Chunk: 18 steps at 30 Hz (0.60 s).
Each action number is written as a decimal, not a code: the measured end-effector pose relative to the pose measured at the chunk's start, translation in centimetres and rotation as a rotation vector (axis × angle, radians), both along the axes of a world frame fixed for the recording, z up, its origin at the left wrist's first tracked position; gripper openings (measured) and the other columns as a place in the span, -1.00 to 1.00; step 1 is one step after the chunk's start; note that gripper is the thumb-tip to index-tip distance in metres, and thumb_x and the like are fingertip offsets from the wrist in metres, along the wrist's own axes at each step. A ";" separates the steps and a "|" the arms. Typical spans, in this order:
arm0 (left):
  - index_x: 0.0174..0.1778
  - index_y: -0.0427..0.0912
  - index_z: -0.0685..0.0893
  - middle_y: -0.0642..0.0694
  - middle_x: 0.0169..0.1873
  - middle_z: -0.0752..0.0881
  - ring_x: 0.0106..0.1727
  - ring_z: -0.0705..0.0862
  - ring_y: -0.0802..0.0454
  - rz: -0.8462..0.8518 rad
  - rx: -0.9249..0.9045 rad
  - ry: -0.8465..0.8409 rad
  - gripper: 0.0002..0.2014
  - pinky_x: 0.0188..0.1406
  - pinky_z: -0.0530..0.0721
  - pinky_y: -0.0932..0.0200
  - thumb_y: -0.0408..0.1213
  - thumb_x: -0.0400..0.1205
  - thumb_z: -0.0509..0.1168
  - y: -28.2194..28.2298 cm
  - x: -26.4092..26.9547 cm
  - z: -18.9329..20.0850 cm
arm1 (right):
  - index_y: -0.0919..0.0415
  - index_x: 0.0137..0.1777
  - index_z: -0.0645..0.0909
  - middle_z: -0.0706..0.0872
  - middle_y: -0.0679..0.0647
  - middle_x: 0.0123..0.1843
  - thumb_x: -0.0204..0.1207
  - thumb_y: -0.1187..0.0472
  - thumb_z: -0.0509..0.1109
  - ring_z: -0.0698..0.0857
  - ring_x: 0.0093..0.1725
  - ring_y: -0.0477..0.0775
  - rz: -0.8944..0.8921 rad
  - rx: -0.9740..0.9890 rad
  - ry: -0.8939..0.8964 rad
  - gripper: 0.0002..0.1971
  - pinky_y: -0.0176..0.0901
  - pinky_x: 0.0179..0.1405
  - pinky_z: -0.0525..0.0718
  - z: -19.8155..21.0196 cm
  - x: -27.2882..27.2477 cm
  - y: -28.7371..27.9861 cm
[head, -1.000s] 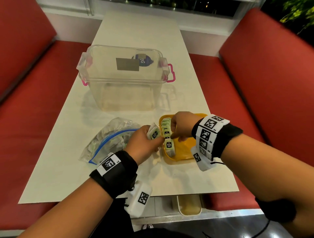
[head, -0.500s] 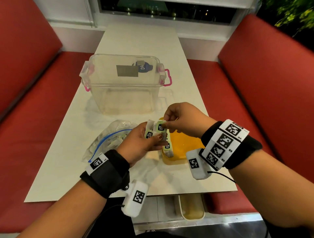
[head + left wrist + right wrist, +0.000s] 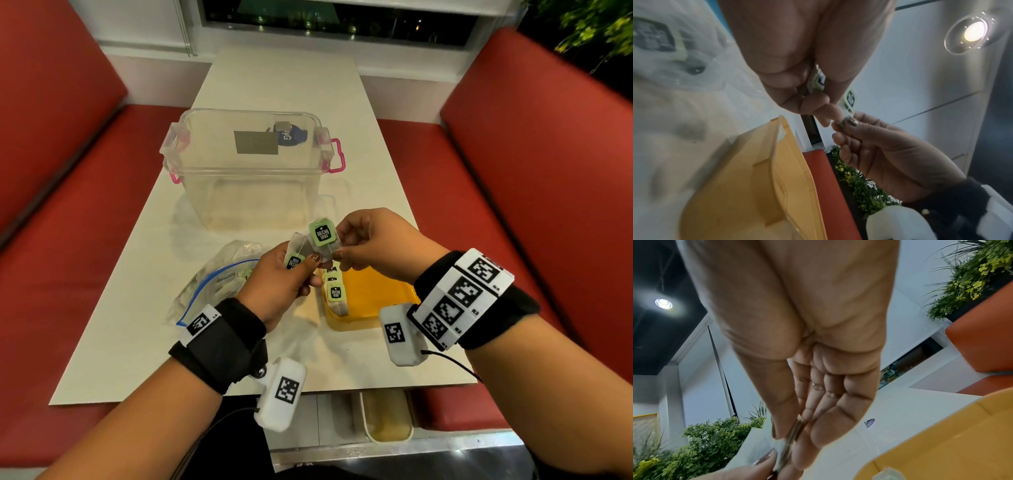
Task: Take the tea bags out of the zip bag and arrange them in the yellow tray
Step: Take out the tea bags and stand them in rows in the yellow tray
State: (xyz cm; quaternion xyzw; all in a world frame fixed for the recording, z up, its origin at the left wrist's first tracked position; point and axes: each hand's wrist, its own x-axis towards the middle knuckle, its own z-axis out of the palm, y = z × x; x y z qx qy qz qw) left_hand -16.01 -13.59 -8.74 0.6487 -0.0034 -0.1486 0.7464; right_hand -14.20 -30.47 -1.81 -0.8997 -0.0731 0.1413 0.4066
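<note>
Both hands are raised above the table, just left of the yellow tray (image 3: 373,301). My left hand (image 3: 284,277) grips a tea bag with a green tag (image 3: 294,262). My right hand (image 3: 370,245) pinches a second tea bag (image 3: 323,238), its green tag facing up, and the two bags touch. Several tea bags (image 3: 335,291) lie in a row along the tray's left side. The clear zip bag (image 3: 215,281) with a blue seal lies on the table to the left, more tea bags inside. In the left wrist view the left fingers (image 3: 818,104) meet the right thumb (image 3: 849,123) at a tag (image 3: 850,99).
A big clear plastic box (image 3: 250,168) with pink latches stands behind the hands on the white table (image 3: 144,335). Red bench seats (image 3: 513,192) flank the table on both sides. A small white bin (image 3: 387,416) sits under the table's near edge.
Both hands have lifted from the tray up above the table. The right hand, which was down in the tray, now pinches a tea bag held against the one in the left hand.
</note>
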 end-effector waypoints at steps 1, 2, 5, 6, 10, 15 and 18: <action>0.14 -0.18 0.64 -0.09 -0.20 0.74 -0.47 0.54 0.17 0.001 -0.001 0.003 -0.84 -0.45 0.47 0.29 -0.39 0.73 0.19 -0.1 0.1 0.1 | 0.26 -0.01 0.67 0.79 0.08 -0.34 0.48 0.33 0.48 0.71 -0.44 -0.15 -0.005 -0.005 -0.010 -0.89 -0.20 -0.34 0.72 -0.2 0.0 -0.1; 0.10 -0.15 0.63 -0.06 -0.24 0.70 -0.49 0.48 0.17 0.011 -0.003 0.013 -0.82 -0.45 0.44 0.28 -0.40 0.74 0.14 -0.1 0.2 0.2 | 0.25 0.00 0.67 0.79 0.06 -0.34 0.49 0.33 0.48 0.71 -0.44 -0.16 -0.006 -0.014 -0.015 -0.89 -0.20 -0.34 0.73 -0.2 0.1 -0.2; -0.10 -0.16 0.52 -0.04 -0.39 0.47 -0.49 0.31 0.14 0.054 -0.046 0.066 -0.87 -0.47 0.34 0.24 -0.41 0.69 0.11 -0.1 0.6 0.6 | 0.24 0.03 0.67 0.78 0.04 -0.32 0.53 0.31 0.43 0.72 -0.38 -0.14 0.018 -0.040 -0.002 -0.89 -0.19 -0.30 0.74 -0.3 0.1 -0.5; -0.12 -0.16 0.48 -0.03 -0.42 0.38 -0.48 0.27 0.13 0.061 -0.064 0.071 -0.91 -0.48 0.30 0.23 -0.38 0.69 0.13 -0.1 0.7 0.8 | 0.24 0.03 0.67 0.78 0.04 -0.32 0.54 0.31 0.42 0.72 -0.38 -0.14 0.029 -0.049 0.000 -0.90 -0.20 -0.29 0.74 -0.3 0.0 -0.5; -0.09 -0.13 0.51 0.02 -0.47 0.24 -0.50 0.20 0.13 0.063 -0.094 0.022 -0.91 -0.53 0.26 0.25 -0.24 0.71 0.22 -0.3 0.8 1.1 | 0.22 0.02 0.69 0.77 0.06 -0.30 0.54 0.29 0.42 0.71 -0.37 -0.14 0.034 -0.072 -0.019 -0.90 -0.15 -0.27 0.72 -0.3 0.0 -0.7; -0.12 -0.10 0.59 0.18 -0.61 0.45 -0.58 0.33 0.22 0.129 0.050 -0.112 -0.92 -0.50 0.37 0.24 -0.28 0.69 0.29 -0.4 1.0 0.6 | 0.20 0.03 0.69 0.81 0.08 -0.31 0.47 0.24 0.52 0.73 -0.36 -0.11 -0.004 -0.009 -0.001 -0.84 -0.24 -0.37 0.68 -0.5 0.1 -1.0; -0.08 -0.13 0.60 0.13 -0.54 0.45 -0.58 0.34 0.23 0.166 0.025 -0.110 -0.95 -0.50 0.38 0.25 -0.27 0.69 0.29 -0.5 1.2 0.4 | 0.18 -0.06 0.69 0.80 0.07 -0.30 0.51 0.21 0.49 0.75 -0.36 -0.11 -0.054 0.035 -0.023 -0.93 -0.29 -0.38 0.69 -0.5 0.2 -1.0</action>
